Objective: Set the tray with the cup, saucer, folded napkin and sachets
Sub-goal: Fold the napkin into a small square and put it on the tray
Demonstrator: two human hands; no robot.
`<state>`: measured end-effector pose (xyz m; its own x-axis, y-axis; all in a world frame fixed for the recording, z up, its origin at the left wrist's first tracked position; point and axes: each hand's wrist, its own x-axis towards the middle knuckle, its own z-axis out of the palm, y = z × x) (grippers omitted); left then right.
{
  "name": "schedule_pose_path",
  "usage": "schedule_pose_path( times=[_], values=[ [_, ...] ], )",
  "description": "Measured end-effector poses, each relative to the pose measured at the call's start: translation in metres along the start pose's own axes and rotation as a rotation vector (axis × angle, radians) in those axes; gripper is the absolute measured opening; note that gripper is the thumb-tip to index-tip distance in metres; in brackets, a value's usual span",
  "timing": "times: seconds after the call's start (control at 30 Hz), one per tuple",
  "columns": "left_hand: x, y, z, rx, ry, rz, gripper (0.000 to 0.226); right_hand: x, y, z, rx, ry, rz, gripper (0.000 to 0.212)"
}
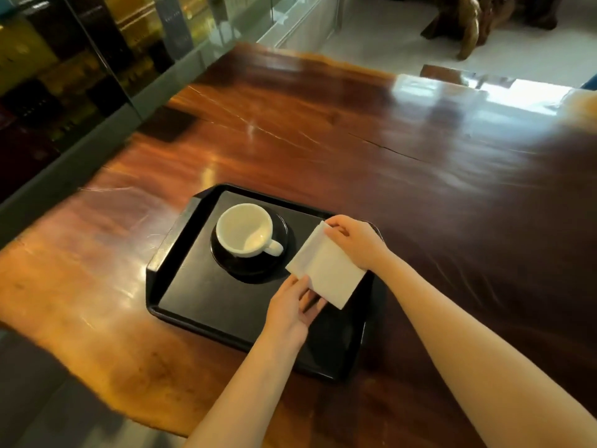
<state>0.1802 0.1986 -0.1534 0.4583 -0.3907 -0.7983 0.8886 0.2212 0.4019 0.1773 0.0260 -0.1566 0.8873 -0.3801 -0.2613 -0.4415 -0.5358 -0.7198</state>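
Hands meet over the right side of a flat black plastic tray (pixel 168 253) with a raised rim. It sits on a big shiny red-brown wooden table (pixel 355 124). Both hands hold a white folded paper napkin (pixel 326 270). The left hand (pixel 287 310) holds the napkin's near left edge, with the thumb (pixel 302 282) on top and the other fingers (pixel 311 307) curled below it. The right hand (pixel 358 242) pinches the far corner, and its fingers (pixel 336 229) are bent round the edge. The napkin is turned like a diamond, above the right part of the tray. I cannot tell if it touches the tray floor.

A round white cup (pixel 244 229) stands upright on a round black saucer (pixel 245 270) in the far left part of the tray. The cup looks empty inside, and its handle points to the right and a bit toward the person. The napkin's left corner is just beside the saucer's rim, near the handle.

The right hand and the napkin hide the tray's far right corner and much of its right side. The left arm crosses the tray's near rim.

A long thin crack (pixel 387 148) runs across the table farther away. A glass cabinet (pixel 64 59) with dark and yellow boxes stands along the left side. Past the table's far end is a pale floor (pixel 387 33) with a knobbly brown wooden piece (pixel 478 21) on it.
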Motion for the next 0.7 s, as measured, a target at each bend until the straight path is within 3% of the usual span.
schedule_pose_path(
  times=[0.17, 0.3, 0.43, 0.57, 0.7],
  values=[
    [0.022, 0.002, 0.004, 0.011, 0.105, -0.109, 0.027, 0.027, 0.007, 0.022, -0.252, -0.083, -0.069, 0.034],
    [0.026, 0.001, 0.008, 0.080, 0.133, -0.184, 0.010, 0.039, 0.018, 0.036, -0.433, -0.096, -0.116, 0.033],
    [0.028, 0.002, 0.002, 0.104, 0.157, -0.184, 0.005, 0.044, 0.029, 0.047, -0.463, -0.020, -0.137, 0.028],
    [0.029, 0.003, -0.009, 0.166, 0.199, -0.090, 0.050, 0.041, 0.026, 0.052, -0.350, 0.079, -0.087, 0.029],
    [0.034, 0.004, -0.009, 0.321, 0.271, 0.040, 0.054, 0.032, 0.017, 0.032, -0.131, 0.207, 0.022, 0.033]
  ],
)
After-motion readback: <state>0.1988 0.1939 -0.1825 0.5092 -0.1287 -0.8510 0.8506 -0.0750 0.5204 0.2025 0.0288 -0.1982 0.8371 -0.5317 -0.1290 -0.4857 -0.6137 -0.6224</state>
